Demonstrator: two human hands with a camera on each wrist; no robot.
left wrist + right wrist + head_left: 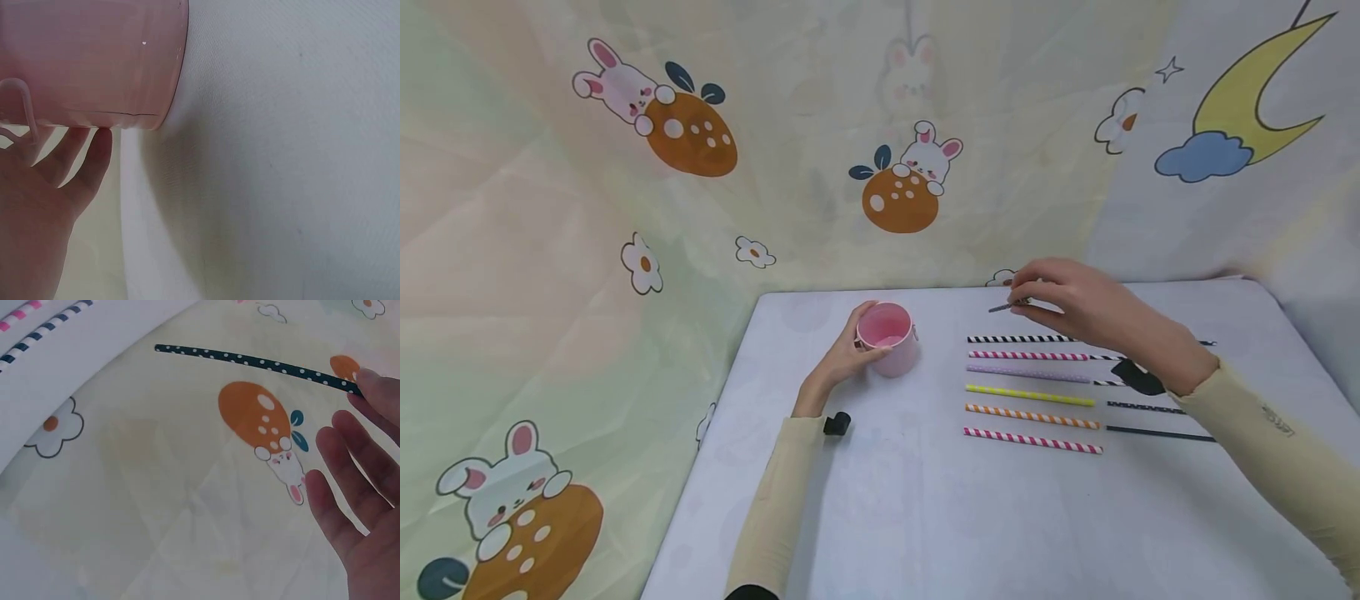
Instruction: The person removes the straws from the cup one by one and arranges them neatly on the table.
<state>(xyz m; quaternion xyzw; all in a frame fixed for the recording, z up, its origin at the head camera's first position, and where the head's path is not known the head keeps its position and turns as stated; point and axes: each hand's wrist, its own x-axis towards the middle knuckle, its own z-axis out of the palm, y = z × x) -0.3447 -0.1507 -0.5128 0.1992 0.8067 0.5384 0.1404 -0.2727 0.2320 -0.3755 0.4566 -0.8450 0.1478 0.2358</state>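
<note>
My left hand (pixel 842 357) holds a pink bucket (pixel 904 361) on the table, thumb along the near side and fingers round the left. A small loop (pixel 26 100) shows on the bucket's side in the left wrist view. Above the far part of the table, my right hand (pixel 1090 310) pinches a dark paper straw with white dots (pixel 269 364) by one end, between thumb and index finger. The other fingers are spread apart. The straw's free end points left, toward the bucket, and stays well apart from it.
Several straws lie in two columns right of the bucket, among them a yellow straw (pixel 1030 395), an orange-striped straw (pixel 1032 416) and a plain dark straw (pixel 1157 433). My right forearm overlaps some. A cloth backdrop (pixel 805 150) with printed rabbits rises behind the white table (pixel 925 517).
</note>
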